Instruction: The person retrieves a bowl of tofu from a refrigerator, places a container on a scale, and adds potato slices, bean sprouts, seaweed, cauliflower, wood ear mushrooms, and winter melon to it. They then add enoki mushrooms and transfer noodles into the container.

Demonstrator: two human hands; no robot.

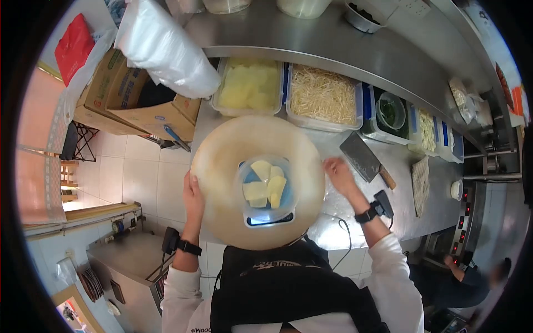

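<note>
Both hands sit at the rim of a round chopping board (233, 144) that lies on the steel bench (355, 61). Left hand (192, 195) has its grip curled over the board's left edge, fingers wrapped onto the rim and touching it. Right hand (340, 173) lies at the board's right edge with the fingers loosely bent, palm down on the bench just beside the rim; whether it actually clasps the board cannot be told. Each wrist wears a dark band with a small black device and a cable.

On the middle of the board stands a clear plastic tub (265, 191) holding a few pale yellow chunks (267, 186), probably potato, with a blue patch showing beneath them.

Just right of the right hand a cleaver (363, 159) lies flat on the bench, blade toward the far side, wooden handle toward the near right. Beyond the board, along the back of the bench, runs a row of clear tubs: one with yellow chunks (250, 86), next to it one with pale shreds (323, 95), then a tub with a bowl of greens (390, 112), then more tubs farther right, too small to make out. A cloth (420, 183) lies on the bench to the right of the cleaver.

Left of the board, off the bench, an open cardboard box (133, 100) stands with a white bag (164, 47) over it. At the lower right another person (461, 275) is partly in view, blurred.
</note>
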